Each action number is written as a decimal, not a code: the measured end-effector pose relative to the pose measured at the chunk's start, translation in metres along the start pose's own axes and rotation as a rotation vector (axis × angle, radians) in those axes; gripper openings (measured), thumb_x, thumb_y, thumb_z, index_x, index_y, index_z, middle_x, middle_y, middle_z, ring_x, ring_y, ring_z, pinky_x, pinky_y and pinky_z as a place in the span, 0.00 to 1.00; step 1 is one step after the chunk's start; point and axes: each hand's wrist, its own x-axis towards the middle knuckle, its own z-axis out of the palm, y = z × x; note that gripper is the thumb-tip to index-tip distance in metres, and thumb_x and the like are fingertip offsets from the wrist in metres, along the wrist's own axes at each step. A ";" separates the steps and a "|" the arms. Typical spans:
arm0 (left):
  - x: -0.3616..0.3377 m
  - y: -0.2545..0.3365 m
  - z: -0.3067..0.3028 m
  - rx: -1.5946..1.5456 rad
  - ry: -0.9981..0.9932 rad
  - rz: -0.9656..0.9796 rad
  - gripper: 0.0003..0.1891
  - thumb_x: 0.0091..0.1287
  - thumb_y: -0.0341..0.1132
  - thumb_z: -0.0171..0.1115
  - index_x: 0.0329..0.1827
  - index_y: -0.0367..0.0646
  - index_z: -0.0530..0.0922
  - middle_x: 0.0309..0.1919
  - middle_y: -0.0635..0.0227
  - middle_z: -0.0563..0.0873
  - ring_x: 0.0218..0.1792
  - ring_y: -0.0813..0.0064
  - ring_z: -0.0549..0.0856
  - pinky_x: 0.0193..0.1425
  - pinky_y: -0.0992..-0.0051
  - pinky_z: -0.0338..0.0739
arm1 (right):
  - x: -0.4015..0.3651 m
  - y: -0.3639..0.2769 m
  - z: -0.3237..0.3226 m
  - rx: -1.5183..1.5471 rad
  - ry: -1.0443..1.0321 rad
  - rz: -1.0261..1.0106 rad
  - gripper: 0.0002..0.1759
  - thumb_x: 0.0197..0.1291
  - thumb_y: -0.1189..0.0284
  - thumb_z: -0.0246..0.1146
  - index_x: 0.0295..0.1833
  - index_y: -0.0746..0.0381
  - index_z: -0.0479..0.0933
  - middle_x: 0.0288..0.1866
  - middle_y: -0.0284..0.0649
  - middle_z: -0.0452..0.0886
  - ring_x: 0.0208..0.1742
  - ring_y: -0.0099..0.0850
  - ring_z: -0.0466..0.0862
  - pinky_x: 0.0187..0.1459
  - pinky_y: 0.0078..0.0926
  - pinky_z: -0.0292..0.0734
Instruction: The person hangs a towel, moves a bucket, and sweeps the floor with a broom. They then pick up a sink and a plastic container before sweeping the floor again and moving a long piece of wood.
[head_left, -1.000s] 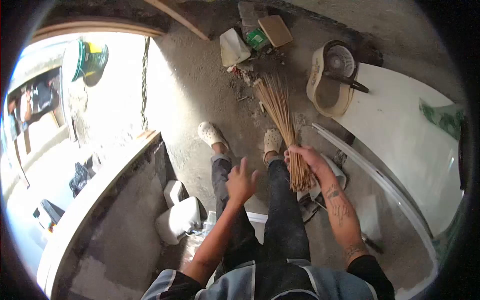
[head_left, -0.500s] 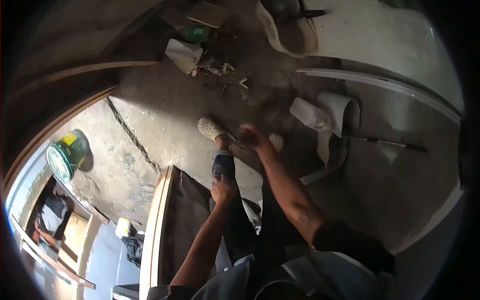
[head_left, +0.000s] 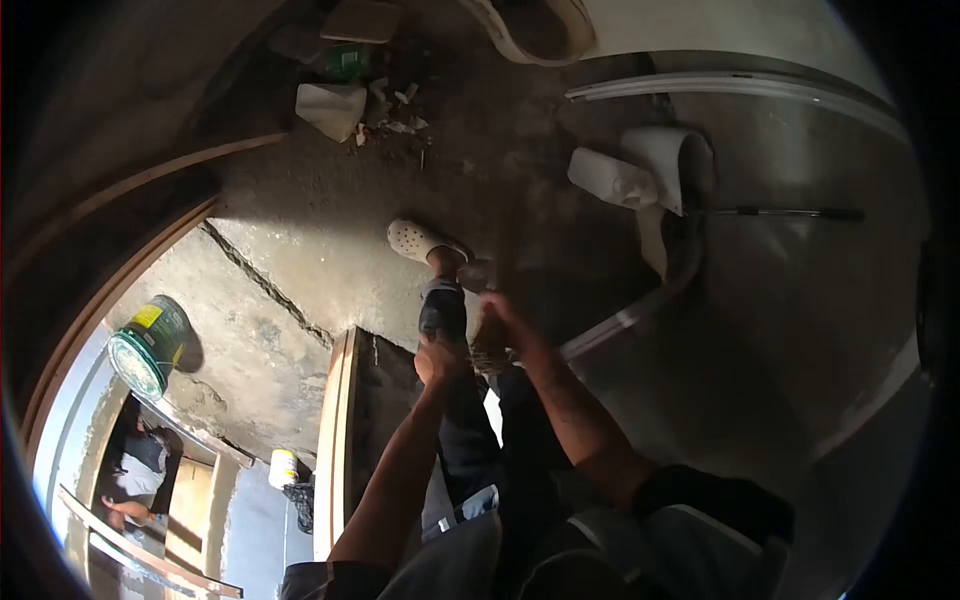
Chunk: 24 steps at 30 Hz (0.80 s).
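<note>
My left hand (head_left: 437, 360) is closed on the dark trouser leg (head_left: 442, 312), above a foot in a pale clog with holes (head_left: 415, 240). Just to the right, my right hand (head_left: 500, 315) has its fingers bent around something brown and blurred. Below that hand, a brownish, stringy bundle (head_left: 488, 356) shows beside the leg; what it is stays unclear.
Litter (head_left: 395, 125) and a white container (head_left: 331, 110) lie on the concrete floor ahead. White curved pieces (head_left: 675, 165), a pole (head_left: 780, 212) and a long rail (head_left: 740, 85) are at right. At left are a green bucket (head_left: 150, 345), a wooden frame (head_left: 340, 430) and another person (head_left: 135, 490).
My right hand has come down and back toward the leg, and the stringy bundle now shows beside it. My left hand stays on the trouser leg. The view has shifted.
</note>
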 end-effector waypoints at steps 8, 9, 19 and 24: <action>0.005 -0.009 0.003 0.183 -0.052 0.123 0.31 0.64 0.52 0.51 0.56 0.29 0.68 0.36 0.44 0.84 0.43 0.49 0.83 0.45 0.57 0.77 | 0.113 0.017 0.081 0.514 -0.608 -0.178 0.13 0.61 0.65 0.58 0.41 0.65 0.78 0.32 0.34 0.79 0.32 0.23 0.78 0.35 0.25 0.74; 0.010 -0.015 0.011 0.072 -0.024 0.031 0.33 0.63 0.54 0.51 0.58 0.30 0.65 0.35 0.46 0.84 0.42 0.49 0.83 0.44 0.57 0.77 | 0.109 -0.005 0.124 0.426 -0.549 -0.196 0.12 0.61 0.66 0.58 0.40 0.65 0.78 0.29 0.34 0.79 0.30 0.22 0.77 0.33 0.24 0.73; 0.028 -0.013 -0.006 0.165 0.026 0.280 0.20 0.65 0.48 0.50 0.48 0.41 0.77 0.38 0.55 0.85 0.41 0.52 0.85 0.43 0.62 0.79 | 0.046 0.007 0.069 0.532 -0.288 0.205 0.06 0.54 0.74 0.54 0.25 0.57 0.68 0.18 0.32 0.68 0.16 0.25 0.70 0.19 0.27 0.69; 0.012 -0.003 -0.043 0.099 -0.079 0.183 0.28 0.59 0.53 0.56 0.47 0.33 0.76 0.39 0.48 0.84 0.43 0.50 0.84 0.45 0.60 0.78 | 0.171 -0.008 0.176 0.785 -1.085 -0.015 0.13 0.63 0.69 0.52 0.23 0.57 0.68 0.17 0.34 0.68 0.18 0.28 0.69 0.20 0.30 0.66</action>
